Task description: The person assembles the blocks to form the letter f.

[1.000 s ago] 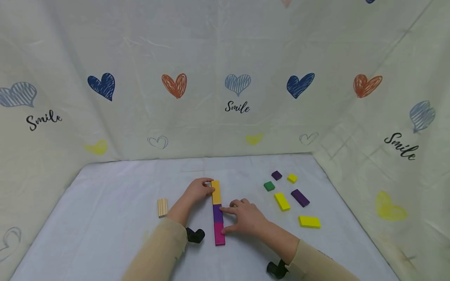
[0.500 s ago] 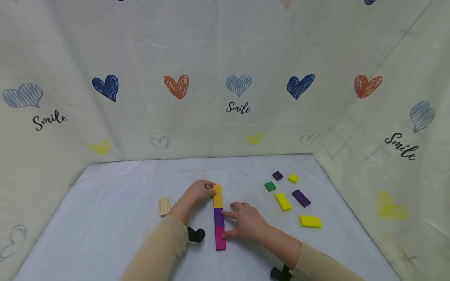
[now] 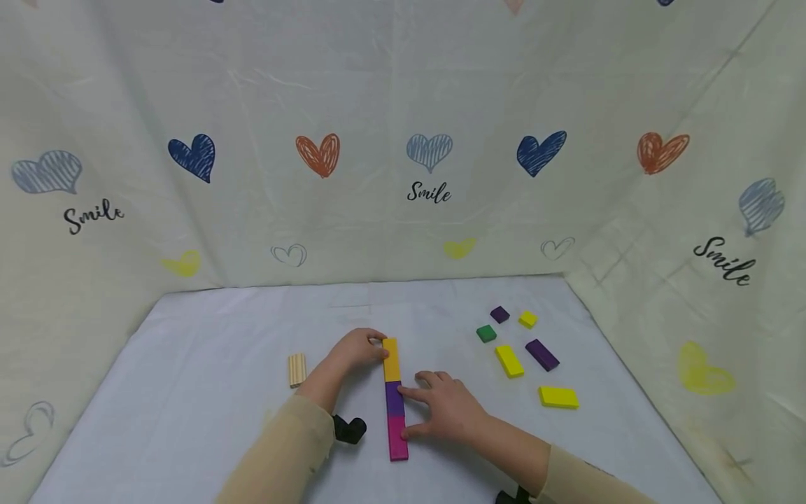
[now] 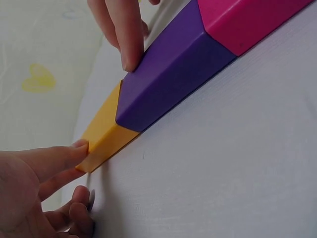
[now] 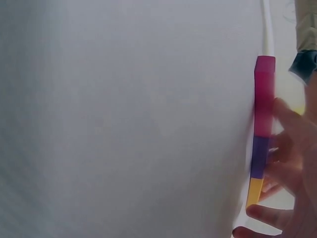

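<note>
Three blocks lie end to end in a straight row on the white cloth: an orange block farthest away, a purple block in the middle, a pink block nearest. My left hand pinches the far end of the orange one between thumb and finger, as the left wrist view shows. From the right side, my right hand touches the row with its fingers extended, index finger at the purple block and thumb at the pink one. In the right wrist view the pink block appears at the top of the row.
Left of my left forearm lies a striped wooden piece. Several loose blocks are spread on the right, among them a green block, a yellow block and a dark purple block. Behind the table hangs a heart-printed cloth.
The whole row has slid toward me, both hands moving along with it. The loose blocks on the right have stayed in place, and the view has shifted slightly.
</note>
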The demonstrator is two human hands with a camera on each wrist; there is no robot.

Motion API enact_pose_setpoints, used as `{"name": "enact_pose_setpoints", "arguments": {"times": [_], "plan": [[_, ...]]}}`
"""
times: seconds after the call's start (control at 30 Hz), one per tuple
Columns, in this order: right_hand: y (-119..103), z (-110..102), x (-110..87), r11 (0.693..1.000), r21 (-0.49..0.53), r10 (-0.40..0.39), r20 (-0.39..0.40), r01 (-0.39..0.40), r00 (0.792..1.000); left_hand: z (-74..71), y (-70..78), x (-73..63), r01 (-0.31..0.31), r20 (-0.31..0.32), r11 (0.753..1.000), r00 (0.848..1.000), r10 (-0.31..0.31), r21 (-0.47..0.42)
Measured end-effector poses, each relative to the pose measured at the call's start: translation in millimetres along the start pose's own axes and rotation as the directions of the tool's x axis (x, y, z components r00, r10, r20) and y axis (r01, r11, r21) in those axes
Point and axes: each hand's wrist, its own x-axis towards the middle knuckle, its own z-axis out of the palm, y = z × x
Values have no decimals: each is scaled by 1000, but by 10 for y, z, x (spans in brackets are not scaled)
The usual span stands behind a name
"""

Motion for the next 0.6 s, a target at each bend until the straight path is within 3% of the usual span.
{"name": "enact_pose_setpoints", "arguments": {"times": [0.4,0.6], "plan": [[97,34,41,996,83,-18,-27,20,999,25,-37,-36,1,-19,1000,1000,-1,-21],[132,10,100,998,58,-16,-37,18,999,26,-60,-39,6,-22,998,1000,-7,-64]]}}
